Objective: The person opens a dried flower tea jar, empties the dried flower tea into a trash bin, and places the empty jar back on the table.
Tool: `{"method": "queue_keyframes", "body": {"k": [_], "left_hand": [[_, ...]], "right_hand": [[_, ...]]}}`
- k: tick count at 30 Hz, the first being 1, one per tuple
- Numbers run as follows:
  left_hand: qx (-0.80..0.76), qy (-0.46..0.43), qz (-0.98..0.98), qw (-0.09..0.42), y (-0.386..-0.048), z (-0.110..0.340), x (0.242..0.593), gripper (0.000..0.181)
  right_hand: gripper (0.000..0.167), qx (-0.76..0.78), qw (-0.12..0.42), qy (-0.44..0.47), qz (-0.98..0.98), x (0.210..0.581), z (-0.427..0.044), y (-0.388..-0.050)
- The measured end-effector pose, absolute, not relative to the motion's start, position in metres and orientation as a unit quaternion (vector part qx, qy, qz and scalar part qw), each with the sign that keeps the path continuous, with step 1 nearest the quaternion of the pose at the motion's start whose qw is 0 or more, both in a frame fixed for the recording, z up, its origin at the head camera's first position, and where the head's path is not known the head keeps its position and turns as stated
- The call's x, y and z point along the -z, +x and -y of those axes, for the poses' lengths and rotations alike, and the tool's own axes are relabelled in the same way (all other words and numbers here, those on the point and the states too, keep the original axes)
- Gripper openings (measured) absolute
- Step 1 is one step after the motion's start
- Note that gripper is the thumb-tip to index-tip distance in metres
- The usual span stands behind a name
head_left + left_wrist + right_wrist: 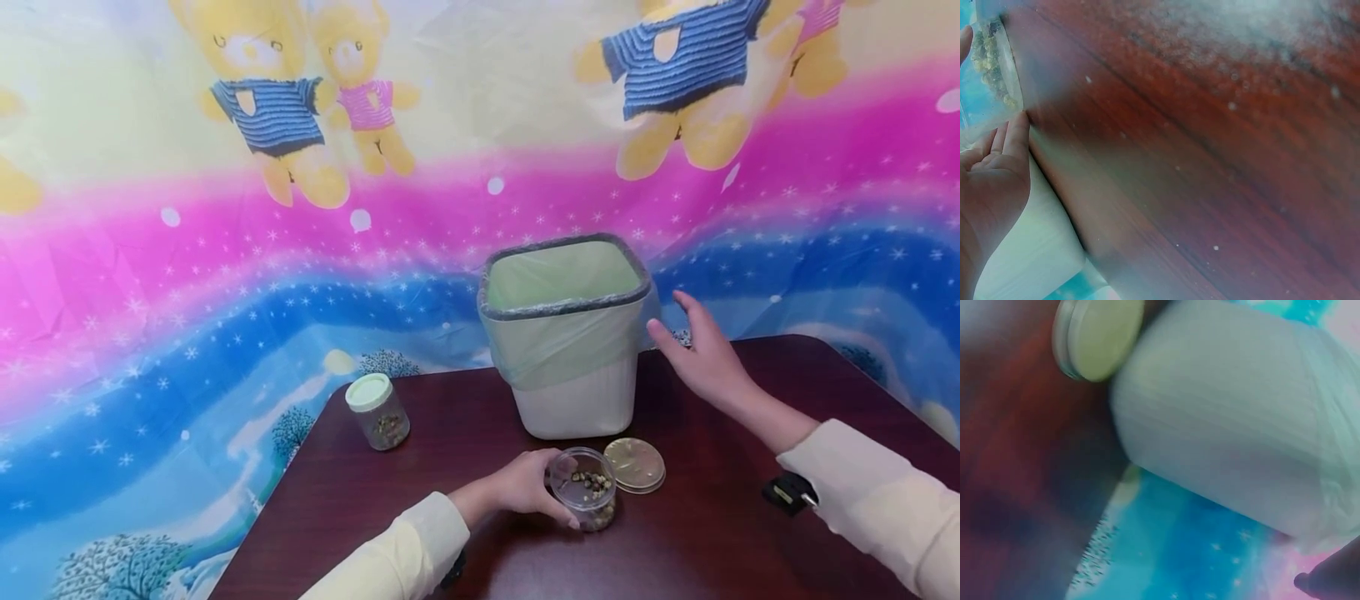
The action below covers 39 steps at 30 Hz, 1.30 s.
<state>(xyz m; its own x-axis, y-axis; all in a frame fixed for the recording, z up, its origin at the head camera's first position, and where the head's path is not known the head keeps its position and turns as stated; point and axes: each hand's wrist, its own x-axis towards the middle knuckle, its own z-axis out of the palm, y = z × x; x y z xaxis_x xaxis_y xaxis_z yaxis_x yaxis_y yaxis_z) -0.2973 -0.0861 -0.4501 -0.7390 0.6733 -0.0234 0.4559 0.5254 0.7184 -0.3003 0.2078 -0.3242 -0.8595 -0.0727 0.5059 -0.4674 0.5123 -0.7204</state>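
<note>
My left hand (527, 483) holds a small clear open jar (597, 517) by its left side. Small brown and tan pebble-like bits lie inside the jar. In the left wrist view the jar (999, 65) shows at the upper left corner, with fingertips against it. Beside the white bin (577, 408), on its right, my right hand (703, 360) is raised with thumb and fingers spread, and nothing is in it. A pale green liner with a grey band covers the bin's rim. A round gold lid (634, 464) lies just right of the jar.
At the table's left side stands a second clear jar (387, 425) with a pale green lid and similar bits inside. The dark red-brown table (360, 525) ends close behind the bin, where a printed backdrop (420, 225) with bears hangs.
</note>
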Motion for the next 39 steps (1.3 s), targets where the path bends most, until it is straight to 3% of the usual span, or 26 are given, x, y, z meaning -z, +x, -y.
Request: {"method": "queue_keyframes", "body": {"k": [14,25,39], "left_hand": [[-0.363,0.333,-0.857,0.151,-0.295,0.086,0.454,0.067],[-0.363,0.329,-0.860,0.145,-0.293,0.084,0.452,0.069],[-0.417,0.332,-0.836,0.133,-0.288,0.085,0.447,0.071]], "right_hand": [[0.064,-0.613,0.159,0.150,0.759,0.276,-0.198,-0.340],[0.058,-0.673,0.077,0.128,0.724,0.270,-0.189,-0.360],[0.053,-0.677,0.072,0.103,0.725,0.268,-0.181,-0.360]]}}
